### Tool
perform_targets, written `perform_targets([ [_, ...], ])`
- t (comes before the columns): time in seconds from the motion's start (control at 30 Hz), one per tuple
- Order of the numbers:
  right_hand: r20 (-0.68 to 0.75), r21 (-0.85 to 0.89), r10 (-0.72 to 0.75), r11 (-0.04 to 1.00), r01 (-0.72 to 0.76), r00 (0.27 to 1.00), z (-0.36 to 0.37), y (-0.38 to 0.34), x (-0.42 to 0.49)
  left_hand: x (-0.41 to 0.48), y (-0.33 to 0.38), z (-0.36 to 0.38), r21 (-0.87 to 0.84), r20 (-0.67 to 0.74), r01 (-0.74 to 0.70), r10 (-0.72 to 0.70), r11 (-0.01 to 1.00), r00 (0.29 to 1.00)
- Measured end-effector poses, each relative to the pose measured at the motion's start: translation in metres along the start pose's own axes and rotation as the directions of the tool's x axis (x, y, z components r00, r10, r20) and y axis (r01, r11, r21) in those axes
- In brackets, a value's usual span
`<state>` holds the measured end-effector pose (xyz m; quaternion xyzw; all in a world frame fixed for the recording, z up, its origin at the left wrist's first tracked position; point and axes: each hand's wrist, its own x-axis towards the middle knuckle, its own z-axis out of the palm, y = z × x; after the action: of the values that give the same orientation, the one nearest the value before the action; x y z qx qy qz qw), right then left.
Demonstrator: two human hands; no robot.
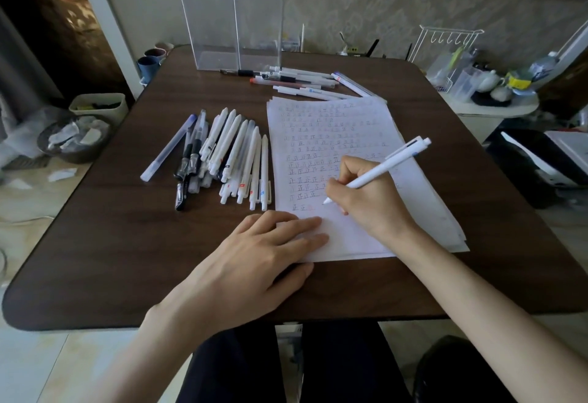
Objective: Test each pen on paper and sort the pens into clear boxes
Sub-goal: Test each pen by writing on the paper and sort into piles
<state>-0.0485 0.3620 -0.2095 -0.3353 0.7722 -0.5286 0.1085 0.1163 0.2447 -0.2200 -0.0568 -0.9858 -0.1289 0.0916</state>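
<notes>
My right hand [366, 199] grips a white click pen [386, 165] in a writing hold, its tip touching the paper [353, 234] near the last row of written marks. My left hand [254, 262] lies flat with straight fingers, pressing the paper's lower left corner. The stack of white sheets carries rows of small written characters. A pile of several white, clear and black pens [222, 154] lies left of the paper. Another group of pens [305, 82] lies beyond the paper. Two tall clear boxes [232, 14] stand at the table's far edge, seemingly empty.
The dark wooden table [127, 243] has rounded corners. A bin and a bowl of scraps [79, 138] sit on the floor at left, with cups [151, 63] at the far left corner. A cluttered side stand with a white wire rack [445, 49] is at right.
</notes>
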Motion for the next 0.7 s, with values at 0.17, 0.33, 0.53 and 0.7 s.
perform_targets([
  [0.17,0.048,-0.058,-0.053,0.997,0.056,0.997,0.0021,0.0017,-0.0002,-0.0001,-0.0007,0.0004,-0.007,0.013,0.009,-0.009,1.0,1.0],
  [0.33,0.019,-0.097,-0.055,0.994,0.056,0.998,0.0052,0.0044,0.001,-0.0007,-0.0019,0.002,-0.02,0.018,0.023,-0.023,1.0,1.0],
  [0.53,0.018,-0.089,-0.027,0.996,0.028,0.999,0.0043,0.0027,0.001,0.0,-0.0023,0.003,-0.024,0.02,0.026,-0.025,0.999,0.999],
  [0.7,0.023,-0.069,-0.02,0.997,0.022,1.0,0.0041,0.0022,0.0007,-0.0009,-0.0022,0.0029,-0.025,0.022,0.029,-0.028,0.999,0.999],
])
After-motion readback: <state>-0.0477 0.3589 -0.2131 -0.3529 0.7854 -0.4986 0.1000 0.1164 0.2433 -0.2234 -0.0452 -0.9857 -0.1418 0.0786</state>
